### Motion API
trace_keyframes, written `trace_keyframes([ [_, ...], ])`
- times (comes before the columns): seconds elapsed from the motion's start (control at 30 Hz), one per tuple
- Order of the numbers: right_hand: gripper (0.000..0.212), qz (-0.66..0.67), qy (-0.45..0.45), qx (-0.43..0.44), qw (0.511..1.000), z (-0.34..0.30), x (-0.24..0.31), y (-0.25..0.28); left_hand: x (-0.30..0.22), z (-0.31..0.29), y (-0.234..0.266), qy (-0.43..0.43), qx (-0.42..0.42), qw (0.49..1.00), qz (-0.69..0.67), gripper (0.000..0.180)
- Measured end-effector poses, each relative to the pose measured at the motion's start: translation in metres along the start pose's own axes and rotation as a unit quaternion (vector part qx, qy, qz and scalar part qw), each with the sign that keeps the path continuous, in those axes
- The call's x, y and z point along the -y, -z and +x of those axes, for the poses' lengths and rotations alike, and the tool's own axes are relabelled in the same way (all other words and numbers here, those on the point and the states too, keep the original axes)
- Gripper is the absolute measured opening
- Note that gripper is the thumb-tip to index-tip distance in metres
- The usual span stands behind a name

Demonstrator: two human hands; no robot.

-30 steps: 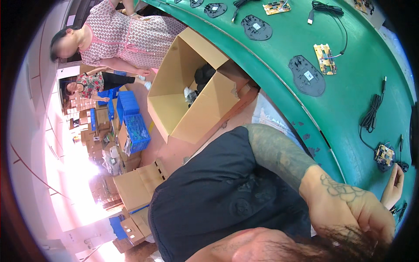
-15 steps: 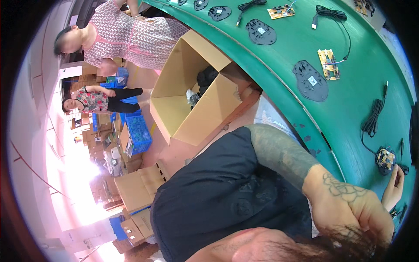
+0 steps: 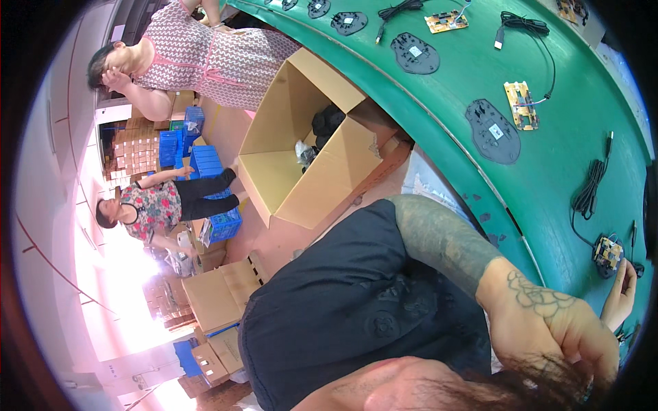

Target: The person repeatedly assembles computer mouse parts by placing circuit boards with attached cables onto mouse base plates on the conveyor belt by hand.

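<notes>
A: Hands: left hand (image 3: 548,329) raised near the head, fist closed, seemingly empty; right hand (image 3: 620,294) loosely open, fingertips beside the small green circuit board in a black shell (image 3: 607,252) on the green counter (image 3: 569,157).

B: Handling?

A: Probably light, stiff, fragile; grip the shell's edges, mind the coiled black cable (image 3: 589,192).

conveyor belt (image 3: 569,130): green
mouse base plates (image 3: 491,131): black
circuit boards (image 3: 520,105): yellow-tan
open cardboard box (image 3: 288,164): brown
plastic crates (image 3: 205,164): blue
shirt (image 3: 343,308): dark navy
</notes>
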State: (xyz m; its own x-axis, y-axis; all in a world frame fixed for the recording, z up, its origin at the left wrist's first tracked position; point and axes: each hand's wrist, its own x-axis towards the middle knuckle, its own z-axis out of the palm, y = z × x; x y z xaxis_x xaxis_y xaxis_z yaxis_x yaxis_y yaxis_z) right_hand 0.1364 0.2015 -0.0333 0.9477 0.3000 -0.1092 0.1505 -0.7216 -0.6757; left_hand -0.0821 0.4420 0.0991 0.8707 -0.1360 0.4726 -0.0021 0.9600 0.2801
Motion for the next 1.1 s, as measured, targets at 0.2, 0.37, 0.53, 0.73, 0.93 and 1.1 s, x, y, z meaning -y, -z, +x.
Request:
trace_keyframes([
  [0.2,0.032,-0.007,0.009,0.001,1.0,-0.003,0.009,-0.001,-0.007,0.0,-0.004,-0.046,0.018,0.996,0.072,0.028],
  [0.37,0.032,0.004,0.014,-0.005,1.0,-0.002,0.001,0.0,-0.009,0.003,-0.005,-0.092,0.059,0.981,0.159,0.029],
  [0.53,0.033,-0.01,0.004,0.01,1.0,-0.004,0.009,0.001,-0.018,-0.001,-0.011,-0.031,0.004,0.998,0.059,0.026],
  [0.73,0.033,-0.03,-0.007,-0.01,0.999,-0.008,0.021,-0.001,-0.003,-0.001,0.005,-0.076,0.062,0.981,0.167,0.02],
  [0.93,0.031,0.001,-0.005,0.004,1.0,-0.001,0.017,0.001,-0.03,-0.006,0.001,-0.026,0.006,0.994,0.108,0.023],
  [1.1,0.028,0.083,-0.001,-0.005,0.997,-0.036,0.06,0.007,-0.033,-0.014,0.018,0.02,-0.167,0.986,-0.013,0.029],
])
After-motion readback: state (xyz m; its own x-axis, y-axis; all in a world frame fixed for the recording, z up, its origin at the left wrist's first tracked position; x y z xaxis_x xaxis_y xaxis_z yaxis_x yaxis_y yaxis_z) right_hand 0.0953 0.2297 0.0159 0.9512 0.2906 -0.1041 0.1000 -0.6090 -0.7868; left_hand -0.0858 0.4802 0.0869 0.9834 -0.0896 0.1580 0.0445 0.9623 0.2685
